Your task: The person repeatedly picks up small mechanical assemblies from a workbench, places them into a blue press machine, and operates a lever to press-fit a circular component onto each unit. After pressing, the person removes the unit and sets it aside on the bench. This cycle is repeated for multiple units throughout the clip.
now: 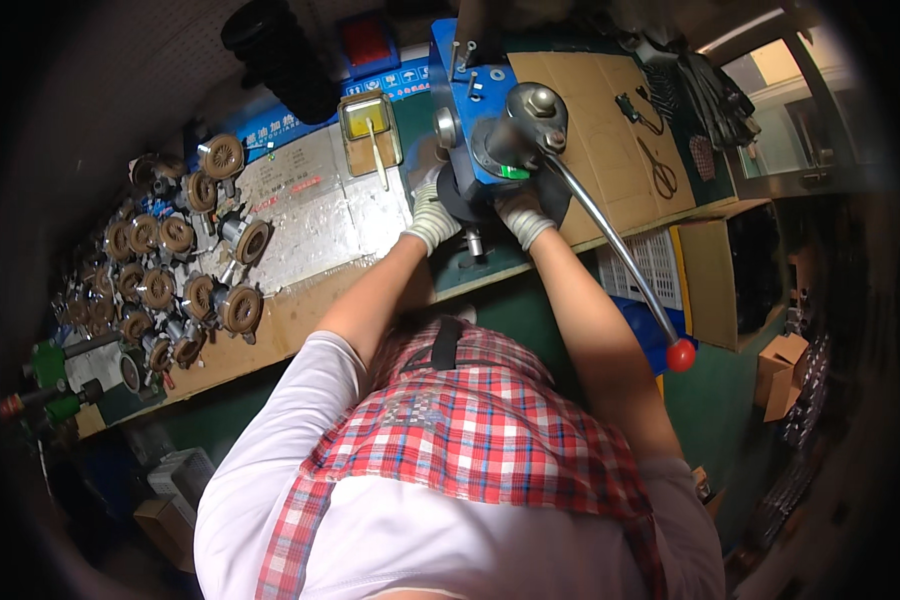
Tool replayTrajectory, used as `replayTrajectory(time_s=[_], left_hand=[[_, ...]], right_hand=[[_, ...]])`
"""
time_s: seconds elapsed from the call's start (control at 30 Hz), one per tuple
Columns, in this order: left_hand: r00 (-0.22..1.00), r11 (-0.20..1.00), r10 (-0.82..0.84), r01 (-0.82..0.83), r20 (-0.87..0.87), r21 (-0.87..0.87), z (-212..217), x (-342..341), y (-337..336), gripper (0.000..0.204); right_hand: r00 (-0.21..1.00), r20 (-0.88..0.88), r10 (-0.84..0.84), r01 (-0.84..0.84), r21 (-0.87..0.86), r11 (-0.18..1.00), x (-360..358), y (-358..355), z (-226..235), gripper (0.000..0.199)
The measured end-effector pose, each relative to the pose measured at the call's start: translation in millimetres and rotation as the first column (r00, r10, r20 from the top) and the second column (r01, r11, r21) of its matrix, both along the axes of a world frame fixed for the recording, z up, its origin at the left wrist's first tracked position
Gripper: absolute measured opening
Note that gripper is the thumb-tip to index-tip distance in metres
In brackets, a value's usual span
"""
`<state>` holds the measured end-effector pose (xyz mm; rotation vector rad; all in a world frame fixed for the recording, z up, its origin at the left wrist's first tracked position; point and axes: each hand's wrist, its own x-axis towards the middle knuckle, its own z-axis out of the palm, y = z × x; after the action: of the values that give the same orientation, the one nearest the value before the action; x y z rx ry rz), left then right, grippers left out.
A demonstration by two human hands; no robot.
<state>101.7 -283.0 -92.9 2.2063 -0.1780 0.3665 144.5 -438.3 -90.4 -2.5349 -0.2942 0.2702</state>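
A blue arbor press (pixel 475 110) stands on the bench straight ahead. Its steel lever (pixel 610 235) slants toward me on the right and ends in a red ball knob (pixel 680 355). My left hand (pixel 432 220), in a white ribbed glove, reaches in beside the press's left side, near a dark round part (pixel 460 195). Under the press head, my gloved right hand (pixel 523 218) comes in from the right. The press and the dark part hide the fingers of both hands, so what they hold does not show. A short metal cylinder (pixel 474 243) sits between my wrists.
Several metal assemblies with brown vaned wheels (pixel 157 288) crowd the bench's left. A tray of yellow liquid (pixel 369 120) holds a brush (pixel 378 150). Scissors (pixel 658 172) lie on cardboard (pixel 600 130) at right. A white crate (pixel 642 265) stands below the bench edge.
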Motion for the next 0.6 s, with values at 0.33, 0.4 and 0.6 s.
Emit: replayTrajectory(time_s=[0.33, 0.4, 0.6], left_hand=[[0.998, 0.996, -0.005, 0.011, -0.066, 0.088, -10, -4, 11, 0.055], [0.993, 0.993, 0.033, -0.020, -0.114, 0.117, 25, -10, 6, 0.051], [0.987, 0.972, 0.160, -0.156, -0.006, 0.174, -34, -18, 3, 0.056]], right_hand=[[0.755, 0.456, 0.472, -0.168, -0.560, 0.811, -16, 11, 35, 0.038], [0.444, 0.487, 0.752, 0.104, -0.861, 0.497, -6, -15, 7, 0.039], [0.010, 0.013, 1.000, 0.842, -0.539, -0.001, 4, -42, -43, 0.038]])
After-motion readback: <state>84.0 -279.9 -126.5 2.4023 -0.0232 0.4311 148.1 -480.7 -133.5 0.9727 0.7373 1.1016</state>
